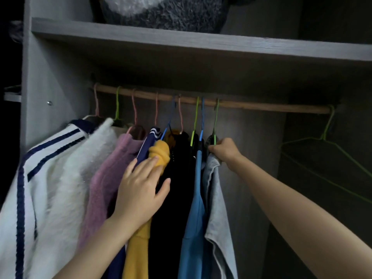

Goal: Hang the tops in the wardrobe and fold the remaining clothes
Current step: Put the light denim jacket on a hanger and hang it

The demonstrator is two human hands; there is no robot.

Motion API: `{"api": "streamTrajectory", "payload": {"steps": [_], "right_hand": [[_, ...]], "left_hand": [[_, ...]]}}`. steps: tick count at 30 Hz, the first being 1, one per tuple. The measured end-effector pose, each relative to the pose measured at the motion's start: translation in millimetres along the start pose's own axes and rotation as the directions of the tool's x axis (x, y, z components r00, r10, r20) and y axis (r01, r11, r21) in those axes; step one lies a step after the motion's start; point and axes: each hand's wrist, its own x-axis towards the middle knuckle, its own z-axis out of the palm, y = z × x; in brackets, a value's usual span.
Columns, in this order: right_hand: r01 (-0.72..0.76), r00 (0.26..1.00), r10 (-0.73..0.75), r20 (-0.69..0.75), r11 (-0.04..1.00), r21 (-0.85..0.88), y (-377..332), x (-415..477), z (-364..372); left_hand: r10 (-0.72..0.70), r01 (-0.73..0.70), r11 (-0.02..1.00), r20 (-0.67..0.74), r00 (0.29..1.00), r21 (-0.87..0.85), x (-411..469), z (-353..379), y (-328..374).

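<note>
Your view is dim and soft. Below the rail's [241, 105] left end the white top [66, 158] catches most light; right of the rail everything sinks into shadow. The shelf [201, 45] above the rail bows slightly.

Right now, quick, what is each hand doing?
Left hand: open, fingers pressing flat on the yellow top.
Right hand: closed, gripping the grey top at its green hanger.

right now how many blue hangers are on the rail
2. One blue hanger hooks the rail above the yellow top; the second blue hanger carries the blue top. More may be hidden among the clothes.
</note>
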Motion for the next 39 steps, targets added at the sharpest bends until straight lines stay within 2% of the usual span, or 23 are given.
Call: {"api": "streamTrajectory", "payload": {"steps": [2, 5, 8, 10, 12, 13, 14, 16, 21, 24, 27, 29, 32, 37, 39], "right_hand": [[0.029, 0.999, -0.026, 0.03, 0.995, -0.09, -0.2, 0.0, -6.5], [0.063, 0.998, -0.059, 0.03, 0.99, -0.123, 2.8, -3.1, -27.5], [0.051, 0.992, -0.089, -0.094, 0.936, -0.348, 17.6, -9.1, -64.1], [-0.042, 0.978, -0.087, -0.19, 0.81, -0.585, 35.6, -17.3, -95.8], [-0.128, 0.963, -0.125, -0.237, 0.564, -0.816, 55.7, -31.0, -132.6], [-0.158, 0.954, -0.156, -0.256, 0.464, -0.872, 63.6, -37.1, -147.7], [-0.197, 0.942, -0.176, -0.285, 0.397, -0.896, 70.6, -44.2, -164.7], [-0.272, 0.927, -0.161, -0.338, 0.329, -0.904, 79.8, -54.4, -190.9], [-0.399, 0.91, 0.176, -0.374, 0.133, -0.907, 99.5, -85.5, -229.2], [-0.36, 0.909, 0.254, -0.331, 0.078, -0.93, 114.2, -94.6, -235.5], [-0.28, 0.94, 0.21, -0.27, 0.017, -0.96, 109.2, -97.2, -234.6], [-0.236, 0.967, 0.102, -0.235, 0.006, -0.972, 103.8, -98.0, -235.6], [-0.246, 0.969, -0.037, -0.246, 0.012, -0.969, 101.3, -99.8, -235.9], [-0.207, 0.976, -0.059, -0.207, 0.015, -0.978, 107.1, -106.3, -238.2], [-0.156, 0.985, -0.082, -0.153, -0.034, -0.987, 107.8, -114.3, -233.3]], "left_hand": [[-0.019, 0.019, 0.999, -0.038, 0.999, -0.026, 2.0, -0.5, 6.3], [-0.062, 0.049, 0.992, -0.116, 0.991, -0.114, 10.4, -7.0, 22.4], [0.026, -0.062, 0.976, -0.17, 0.985, -0.208, 22.0, -12.3, 51.9], [0.1, -0.14, 0.958, -0.166, 0.981, -0.252, 27.6, -14.1, 76.2], [0.176, -0.223, 0.94, -0.192, 0.965, -0.257, 29.0, -13.8, 102.1], [0.214, -0.266, 0.932, -0.218, 0.952, -0.246, 28.3, -12.9, 112.0], [0.247, -0.308, 0.917, -0.247, 0.937, -0.253, 26.8, -11.3, 124.4], [0.283, -0.364, 0.885, -0.283, 0.916, -0.292, 23.2, -8.0, 144.3], [0.308, -0.36, 0.858, -0.195, 0.931, -0.366, 17.1, 5.5, 180.4], [0.318, -0.36, 0.84, -0.169, 0.933, -0.406, 11.4, 16.4, 188.7], [0.321, -0.363, 0.828, -0.169, 0.932, -0.428, 9.0, 24.7, 191.7], [0.315, -0.356, 0.826, -0.167, 0.934, -0.437, 9.0, 28.3, 192.5], [0.285, -0.314, 0.846, -0.131, 0.949, -0.43, 6.2, 31.6, 193.3], [0.228, -0.235, 0.872, -0.07, 0.971, -0.429, 0.3, 40.1, 197.2], [0.185, -0.186, 0.873, -0.047, 0.982, -0.451, -2.9, 45.4, 202.7]]}}
